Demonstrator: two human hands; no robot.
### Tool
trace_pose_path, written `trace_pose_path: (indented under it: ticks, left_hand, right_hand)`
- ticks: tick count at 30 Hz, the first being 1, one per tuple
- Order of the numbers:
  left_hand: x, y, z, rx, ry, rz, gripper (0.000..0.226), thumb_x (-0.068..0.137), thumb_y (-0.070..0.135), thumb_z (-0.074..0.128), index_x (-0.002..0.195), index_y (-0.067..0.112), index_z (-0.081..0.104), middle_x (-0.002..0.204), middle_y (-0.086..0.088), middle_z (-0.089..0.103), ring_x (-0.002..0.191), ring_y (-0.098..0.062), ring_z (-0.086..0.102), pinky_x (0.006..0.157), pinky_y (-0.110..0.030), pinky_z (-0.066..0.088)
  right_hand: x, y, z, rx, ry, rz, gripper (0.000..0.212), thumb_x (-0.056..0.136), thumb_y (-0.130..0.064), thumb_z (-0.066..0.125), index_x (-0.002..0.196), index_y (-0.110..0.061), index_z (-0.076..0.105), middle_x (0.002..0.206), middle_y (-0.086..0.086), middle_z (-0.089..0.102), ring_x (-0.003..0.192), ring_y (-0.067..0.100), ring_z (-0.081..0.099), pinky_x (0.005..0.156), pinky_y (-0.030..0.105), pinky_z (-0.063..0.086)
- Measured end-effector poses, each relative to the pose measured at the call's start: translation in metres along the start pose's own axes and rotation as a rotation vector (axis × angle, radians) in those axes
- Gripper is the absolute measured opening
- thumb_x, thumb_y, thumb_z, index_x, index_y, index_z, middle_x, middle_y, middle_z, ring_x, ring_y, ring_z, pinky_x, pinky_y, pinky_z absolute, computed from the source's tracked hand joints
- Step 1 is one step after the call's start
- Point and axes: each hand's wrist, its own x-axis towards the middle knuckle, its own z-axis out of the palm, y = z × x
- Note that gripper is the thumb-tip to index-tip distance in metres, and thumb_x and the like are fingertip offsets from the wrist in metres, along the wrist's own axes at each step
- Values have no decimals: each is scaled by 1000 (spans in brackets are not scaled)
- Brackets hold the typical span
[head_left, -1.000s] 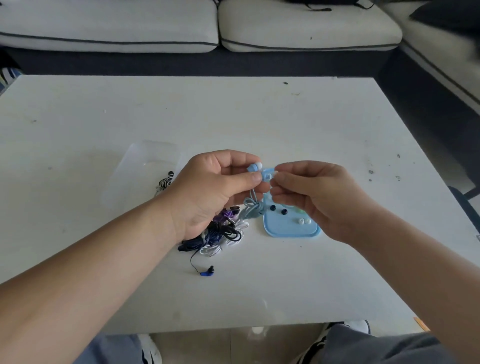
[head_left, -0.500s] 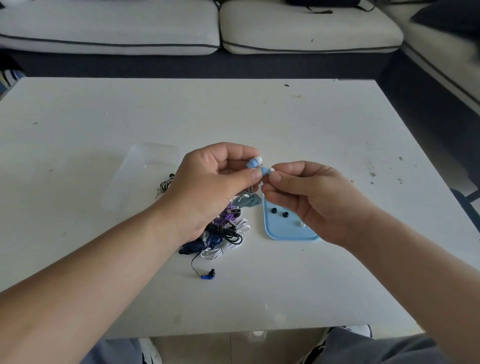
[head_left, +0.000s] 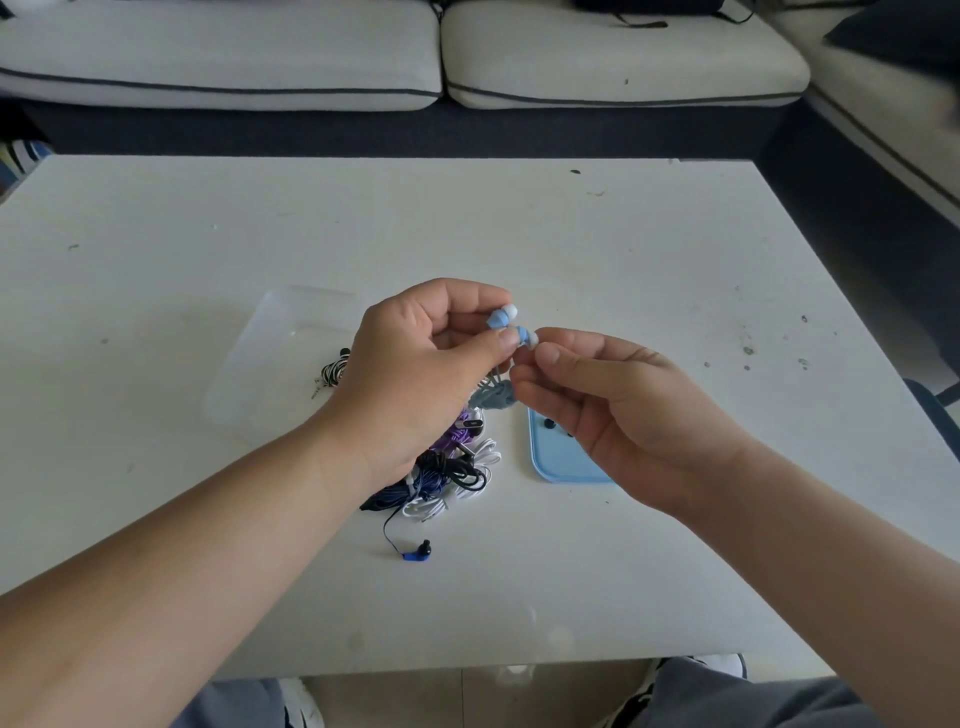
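Bg: pale sofa w/ dark piping across the far side; in front of it a white, scuffed worktop w/ a few dark specks. Over the worktop's ctr, both hands meet in the air. The left hand has its fingers curled & grips a pair of light-blue plastic earbuds with white rubber tips btwn thumb & forefinger, both buds poking out to the right, one above the other. The right hand, fingers curled, pinches the white tip of the lower bud w/ thumb & forefinger. So the earbuds are held up off the worktop, btwn the two hands. Their grey-blue coiled cable hangs just below the fingers. Under the left hand lies a heap of coiled earphone cables, purple, black, dark blue & white. Just right of the heap sits a flat light-blue plastic tray, partly hidden by the right hand, w/ a small black ear tip on it. Left of the heap: a black-&-white striped cable coil, touching a clear plastic lid. Nearer the front edge lies a dark-blue earbud with black tip on a loose thin wire.
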Motion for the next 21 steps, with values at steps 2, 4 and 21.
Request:
trace_pose_path:
  ticks: [2, 4, 21]
  left_hand:
    - [0, 0, 1, 8, 16, 8, 24, 88, 0, 77, 104, 17, 75, 92, 2, 79, 88, -12, 76, 82, -23, 58]
    - [-1, 0, 1, 7, 24, 11, 24, 88, -1, 77, 104, 18, 75, 89, 5, 79, 86, -8, 76, 78, -19, 57]
    - [3, 5, -4, -249, -78, -217, 26, 86, -6, 74, 110, 4, 73, 93, -11, 78, 80, -22, 75, 69, -25, 60]
  right_hand:
    - [0, 3, 1, 24, 0, -4, 40, 79, -2, 69, 116, 13, 66, 99, 20, 75, 89, 24, 75, 79, 28, 61]
    - [0, 6, 2, 42, 10, -3, 25, 86, 1, 66, 109, 9, 69, 100, 19, 75, 90, 24, 75, 80, 29, 61]
    - [4, 1, -8, -192, -49, 32, 16, 86, -17, 67, 97, -7, 74, 88, 9, 71, 71, 16, 67, 64, 25, 56]
